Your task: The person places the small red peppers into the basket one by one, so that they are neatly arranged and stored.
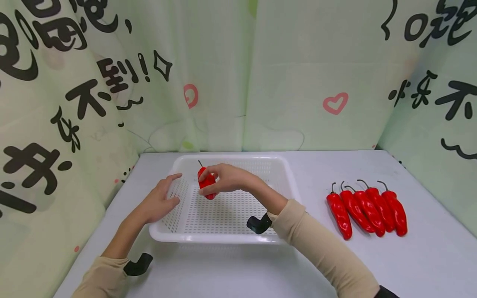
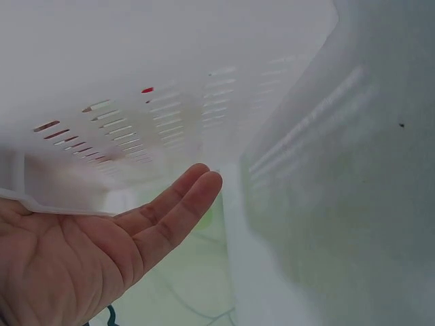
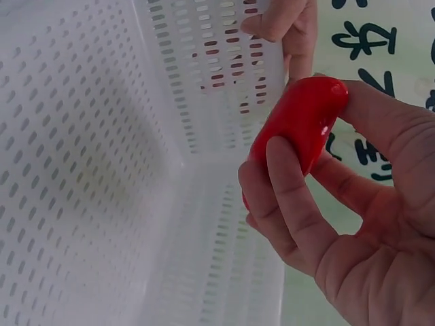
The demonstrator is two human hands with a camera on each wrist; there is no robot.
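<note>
Across a smooth, pale desk (image 1: 223, 273), a broad space is taken by a white plastic basket (image 1: 223, 239), rectangular with rounded corners. Its far rim is set close to the desk's back edge, while a strip of desk is left along its near side. To the right, a wider stretch of desk is seen between the basket and a row of five glossy red peppers (image 1: 370, 211). Within the basket's outline, toward its left end, a shiny red pepper with a thin dark stem (image 1: 208, 181) is held with the stem pointing up and slightly tilted. It is pinched between the thumb and fingers of the right hand (image 1: 227, 178), by which the basket's right side is crossed from the near right. At the left rim, the left hand (image 1: 161, 201) is placed with its fingers extended nearly straight and the thumb spread apart; how firmly the rim is pressed cannot be told.

The floor and walls of the basket are pierced by rows of small slots, and its rim is smooth and rounded. The peppers in the row are long and tapered, laid side by side, with curved stems directed away from the near edge. Both forearms are covered by beige sleeves (image 1: 324, 244). The desk is bordered by a pale green fabric curtain (image 1: 283, 82), printed with dark characters and pink hearts.
</note>
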